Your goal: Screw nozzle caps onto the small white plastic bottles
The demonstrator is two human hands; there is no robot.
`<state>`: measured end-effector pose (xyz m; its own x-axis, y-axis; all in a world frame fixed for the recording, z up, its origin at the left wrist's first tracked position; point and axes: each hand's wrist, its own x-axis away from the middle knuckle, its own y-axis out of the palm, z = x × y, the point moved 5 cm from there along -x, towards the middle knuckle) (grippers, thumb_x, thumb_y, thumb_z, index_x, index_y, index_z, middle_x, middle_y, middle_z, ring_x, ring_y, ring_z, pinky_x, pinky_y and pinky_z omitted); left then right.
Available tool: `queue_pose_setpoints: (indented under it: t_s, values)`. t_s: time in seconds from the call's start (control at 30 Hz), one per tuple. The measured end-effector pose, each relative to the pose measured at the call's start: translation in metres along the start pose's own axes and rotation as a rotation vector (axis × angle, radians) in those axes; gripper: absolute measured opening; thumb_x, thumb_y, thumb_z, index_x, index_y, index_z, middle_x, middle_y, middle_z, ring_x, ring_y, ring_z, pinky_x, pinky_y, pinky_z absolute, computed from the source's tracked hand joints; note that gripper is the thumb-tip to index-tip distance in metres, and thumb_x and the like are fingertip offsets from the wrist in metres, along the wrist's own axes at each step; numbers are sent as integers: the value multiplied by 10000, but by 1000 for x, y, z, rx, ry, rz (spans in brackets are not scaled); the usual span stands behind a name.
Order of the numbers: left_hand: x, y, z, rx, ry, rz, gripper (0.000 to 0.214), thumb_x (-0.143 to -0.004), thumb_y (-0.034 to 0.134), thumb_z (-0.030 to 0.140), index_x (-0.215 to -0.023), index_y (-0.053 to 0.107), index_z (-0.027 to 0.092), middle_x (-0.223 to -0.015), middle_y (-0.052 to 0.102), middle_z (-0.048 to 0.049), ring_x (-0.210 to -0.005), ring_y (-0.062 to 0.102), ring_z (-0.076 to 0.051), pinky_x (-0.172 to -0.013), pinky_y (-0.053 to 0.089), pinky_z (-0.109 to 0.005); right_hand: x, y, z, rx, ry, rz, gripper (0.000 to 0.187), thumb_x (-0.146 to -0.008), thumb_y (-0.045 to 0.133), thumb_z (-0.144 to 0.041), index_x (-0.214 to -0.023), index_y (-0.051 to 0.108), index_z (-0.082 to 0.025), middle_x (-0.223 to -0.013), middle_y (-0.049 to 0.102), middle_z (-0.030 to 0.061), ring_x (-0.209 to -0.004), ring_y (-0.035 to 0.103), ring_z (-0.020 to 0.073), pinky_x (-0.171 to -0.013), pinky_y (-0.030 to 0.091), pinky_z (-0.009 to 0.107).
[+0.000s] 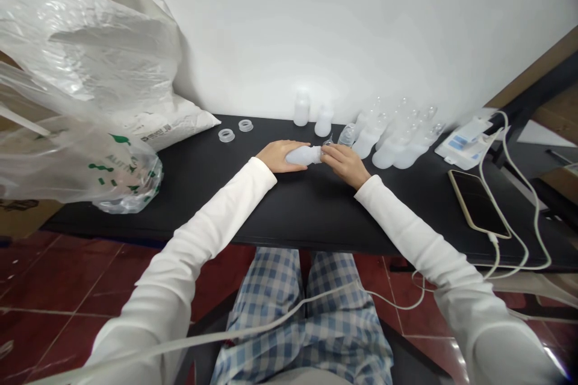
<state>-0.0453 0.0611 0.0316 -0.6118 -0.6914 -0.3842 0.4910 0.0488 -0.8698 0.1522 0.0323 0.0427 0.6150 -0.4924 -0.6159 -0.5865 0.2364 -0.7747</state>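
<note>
My left hand (pixel 273 157) is wrapped round a frosted white plastic bottle (pixel 298 155), which lies on its side with its neck to the right. At the neck, the fingers of my right hand (pixel 344 163) pinch a clear bottle top (pixel 327 142), mostly hidden by the fingers. Beyond my hands, two bottles without tops, one taller (pixel 302 108) and one shorter (pixel 324 121), stand by the wall. Right of them is a cluster of similar bottles (pixel 397 147) with clear domed tops. One clear dome (pixel 347 134) shows just behind my right hand.
Two clear rings, a nearer one (pixel 226 135) and a farther one (pixel 245 126), lie on the black table (pixel 198 186). Large plastic bags (pixel 90 72) crowd the left end. A phone (pixel 478 204) with a white cable and a blue-and-white package (pixel 465 141) are at the right.
</note>
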Motion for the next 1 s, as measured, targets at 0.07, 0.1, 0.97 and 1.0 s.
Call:
queue_pose_setpoints:
  t_s: [0.07,0.1,0.97,1.0]
  values:
    - [1,-1,0,-3,2,9,695,-786,728,566,-1384,608,233,-1305,699,-73,-1159,670,-269,-1034,487,-385,0,-2,1,14,17,9,421,-1071,287,-385,-1000,681,-257,-1113,722,101,-1008,662,233,-892,537,444]
    - [1,-1,-1,-24,3,18,695,-783,733,562,-1378,614,223,-1280,710,-83,-1146,675,-274,-1026,489,-389,0,-3,2,30,27,8,405,-1069,300,-396,-1047,679,-255,-1110,725,99,-987,663,231,-881,535,433]
    - [-4,4,14,-365,207,92,513,-935,584,478,-1383,600,227,-1050,713,-103,-939,653,-235,-868,431,-358,3,11,14,6,337,-115,482,-1002,433,-565,-733,593,-198,-664,614,25,-657,568,176,-740,397,341]
    - [-4,3,15,-376,203,99,504,-939,582,461,-1390,594,236,-1058,712,-101,-942,651,-237,-870,429,-362,3,12,14,-9,370,-115,519,-1016,394,-558,-685,570,-200,-633,596,19,-656,570,174,-739,388,341]
